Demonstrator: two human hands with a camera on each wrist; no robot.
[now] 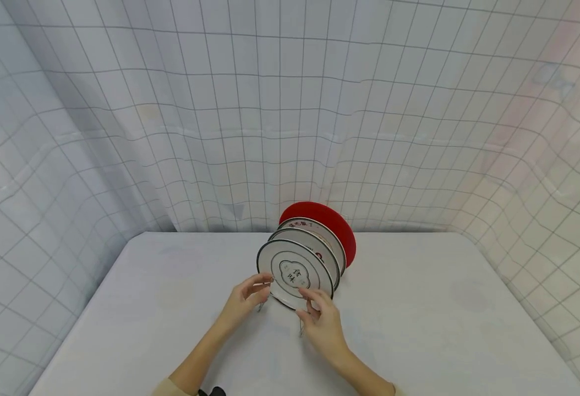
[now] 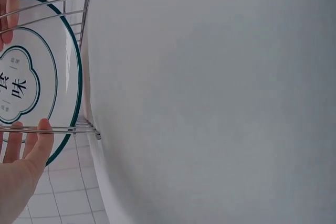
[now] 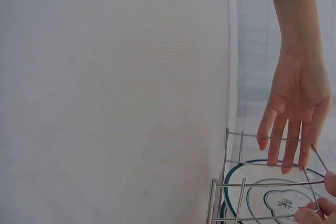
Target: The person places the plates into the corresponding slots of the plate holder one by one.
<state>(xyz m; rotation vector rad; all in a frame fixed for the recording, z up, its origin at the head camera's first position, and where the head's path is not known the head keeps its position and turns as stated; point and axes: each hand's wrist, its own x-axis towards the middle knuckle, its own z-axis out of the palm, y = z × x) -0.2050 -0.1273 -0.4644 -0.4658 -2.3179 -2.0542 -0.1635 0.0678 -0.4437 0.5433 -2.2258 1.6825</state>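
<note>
A metal wire plate rack [image 2: 73,129] stands on the table with a row of plates leaning in it. Frontmost is a white plate [image 1: 282,258] with a dark green rim and black characters in its centre. At the rack's left front, my left hand [image 1: 247,294] holds the wire between thumb and fingers; the right wrist view shows its fingers [image 3: 287,150] fairly straight. My right hand [image 1: 322,322] pinches the right front wire, and in the right wrist view its fingertips [image 3: 305,215] are at the wire's bent corner.
Behind the front plate stand two more dark-rimmed white plates [image 1: 337,264] and, at the back, a red plate [image 1: 348,236]. They lean against one another on a white table [image 1: 419,308]. A white curtain with a grid pattern [image 1: 290,110] closes off the back and sides.
</note>
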